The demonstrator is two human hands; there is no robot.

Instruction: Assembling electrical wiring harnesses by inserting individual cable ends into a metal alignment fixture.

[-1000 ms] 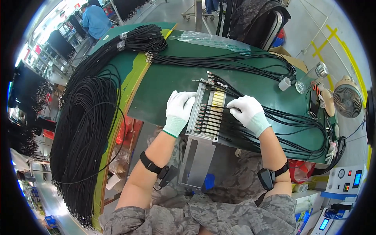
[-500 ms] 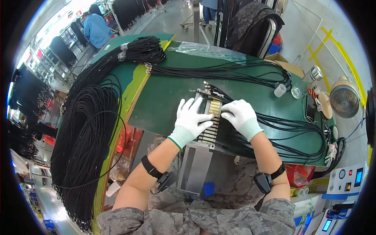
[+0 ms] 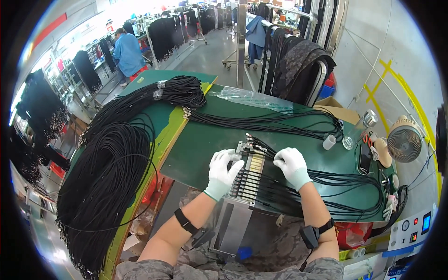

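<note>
A metal slotted fixture point(image 3: 254, 163) sits at the near table edge, with a row of pale slots and several black cables point(image 3: 273, 186) lying side by side in its lower part. My left hand point(image 3: 223, 173), in a white glove, is at the fixture's left edge, thumb and fingers apart. Just off the fixture's right side is my right hand point(image 3: 292, 167), gloved too, its fingers bent together beside the cables; whatever they hold is hidden. Several loose cable ends point(image 3: 252, 137) with small metal connectors lie at the fixture's far end.
A large black cable bundle point(image 3: 105, 172) covers the left table, beside a yellow-edged board. Further cables point(image 3: 266, 121) stretch across the far side, near a clear plastic bag point(image 3: 254, 99). At right stand a glass bottle point(image 3: 359, 130), a white cup point(image 3: 329, 142) and a fan point(image 3: 404, 143).
The view has tilted up, so the table appears lower. My left hand has drawn back from the slots to the fixture's left edge; my right hand has moved slightly away from the fixture.
</note>
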